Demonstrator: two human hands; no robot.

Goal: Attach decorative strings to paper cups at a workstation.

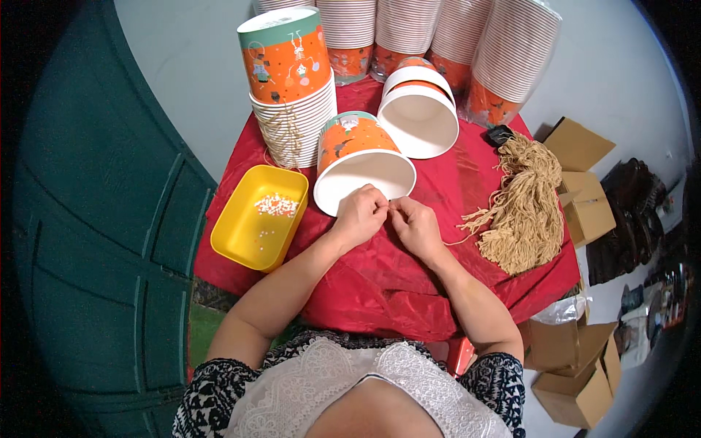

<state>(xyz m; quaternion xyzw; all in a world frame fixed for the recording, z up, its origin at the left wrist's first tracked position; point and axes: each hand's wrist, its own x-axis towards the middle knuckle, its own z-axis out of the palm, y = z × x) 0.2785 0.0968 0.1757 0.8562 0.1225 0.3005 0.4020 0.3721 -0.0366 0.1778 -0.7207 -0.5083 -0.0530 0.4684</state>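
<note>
In front of me, an orange and green paper bucket (358, 142) lies on its side with its white mouth toward me. My left hand (363, 213) is closed in a pinch just before the rim. Fingertip to fingertip with it, my right hand (412, 223) pinches what looks like the end of a thin tan cord (456, 241), which shows beside my wrist and leads toward a bundle of tan cords (522, 212). What my left fingers hold is too small to make out. Left of my hands, a yellow plastic tub (244, 226) contains small white and orange pieces (277, 205).
A stack of buckets (288, 80) with cords hanging from it stands at the back left. Two nested buckets (418, 120) lie behind the near one. Tall wrapped bucket stacks (511, 55) line the far edge of the red-covered table (365, 292). Cardboard boxes (584, 212) are at the right.
</note>
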